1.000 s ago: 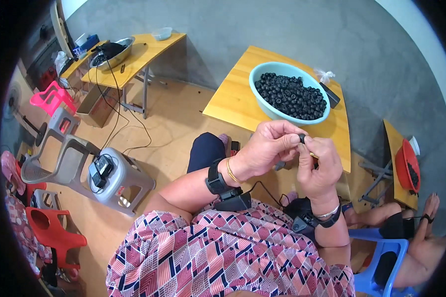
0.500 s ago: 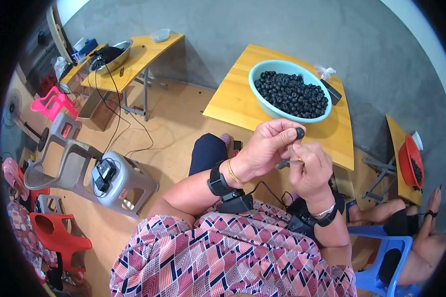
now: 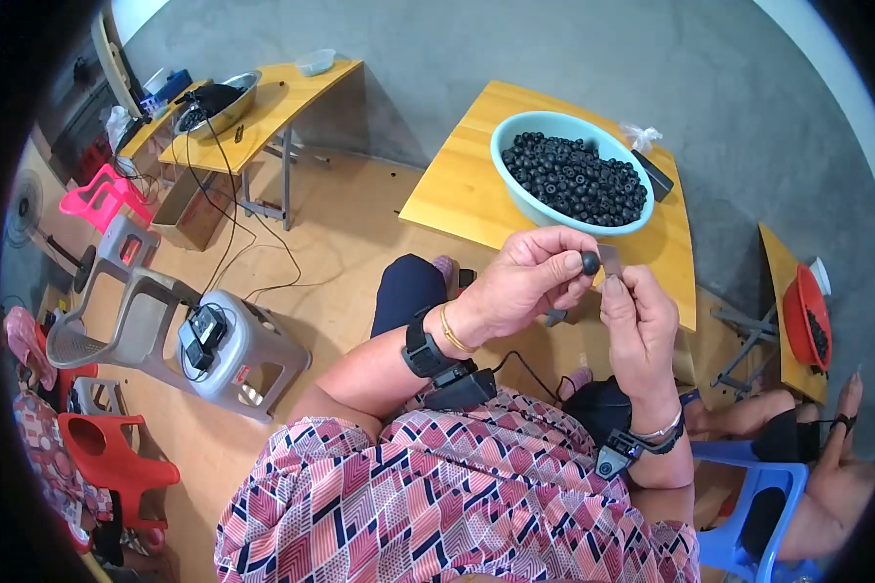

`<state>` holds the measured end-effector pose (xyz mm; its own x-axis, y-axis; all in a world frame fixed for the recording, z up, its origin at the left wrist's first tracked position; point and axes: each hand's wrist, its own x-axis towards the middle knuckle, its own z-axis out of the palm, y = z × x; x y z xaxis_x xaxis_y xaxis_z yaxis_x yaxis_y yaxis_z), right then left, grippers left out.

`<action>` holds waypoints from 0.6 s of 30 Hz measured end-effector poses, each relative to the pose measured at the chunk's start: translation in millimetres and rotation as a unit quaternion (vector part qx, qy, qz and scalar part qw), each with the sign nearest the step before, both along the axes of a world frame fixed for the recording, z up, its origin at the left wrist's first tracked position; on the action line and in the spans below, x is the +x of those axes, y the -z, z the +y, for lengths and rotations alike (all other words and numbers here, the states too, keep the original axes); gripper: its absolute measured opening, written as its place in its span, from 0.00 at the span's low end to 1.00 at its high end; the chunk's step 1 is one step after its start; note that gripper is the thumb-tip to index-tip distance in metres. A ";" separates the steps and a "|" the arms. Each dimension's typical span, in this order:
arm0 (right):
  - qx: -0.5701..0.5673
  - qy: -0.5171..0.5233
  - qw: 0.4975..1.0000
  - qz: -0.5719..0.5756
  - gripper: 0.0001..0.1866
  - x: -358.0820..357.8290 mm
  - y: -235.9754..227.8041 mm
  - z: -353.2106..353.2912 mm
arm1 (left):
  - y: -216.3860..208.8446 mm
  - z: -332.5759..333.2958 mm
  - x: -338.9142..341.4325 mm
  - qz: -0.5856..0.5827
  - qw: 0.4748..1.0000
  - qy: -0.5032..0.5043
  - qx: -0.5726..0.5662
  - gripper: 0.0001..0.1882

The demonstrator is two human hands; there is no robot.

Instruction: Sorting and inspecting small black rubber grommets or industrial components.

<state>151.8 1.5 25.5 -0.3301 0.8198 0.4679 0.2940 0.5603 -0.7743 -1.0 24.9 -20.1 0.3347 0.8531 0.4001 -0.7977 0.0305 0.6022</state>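
My left hand [image 3: 527,280] pinches a small round black piece [image 3: 590,263] between thumb and fingers, above the near edge of the table. Close beside it, my right hand [image 3: 640,321] is closed on a thin, flat, greyish blade [image 3: 609,258] that sticks up past the fingertips. The blade stands near the right side of the black piece; whether they touch I cannot tell. Beyond both hands, a light blue basin [image 3: 507,180] holds a heap of similar black pieces [image 3: 578,185], some with a hole showing.
The basin stands on a yellow wooden table [image 3: 457,185], with a dark block [image 3: 654,177] and a clear plastic bag [image 3: 642,136] behind it. Left are a grey stool [image 3: 253,360] bearing black devices and a second table [image 3: 292,97]. A person sits at right by a blue chair [image 3: 763,505].
My right hand has moved slightly right and turned upright, so the blade now points up beside the black piece. My left hand keeps its pinch almost in place.
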 end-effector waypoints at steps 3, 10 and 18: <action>-0.007 -0.001 1.000 -0.014 0.07 -2.2 -3.8 0.7 | 3.4 1.9 -1.8 0.023 1.000 -0.013 0.005 0.08; 0.016 -0.005 1.000 -0.022 0.09 -4.3 -1.8 2.6 | 3.4 0.0 -2.2 0.068 0.996 -0.045 0.023 0.08; 0.041 -0.004 0.997 -0.058 0.07 -5.9 0.7 0.1 | 4.2 0.1 -5.8 0.072 0.997 -0.018 0.026 0.10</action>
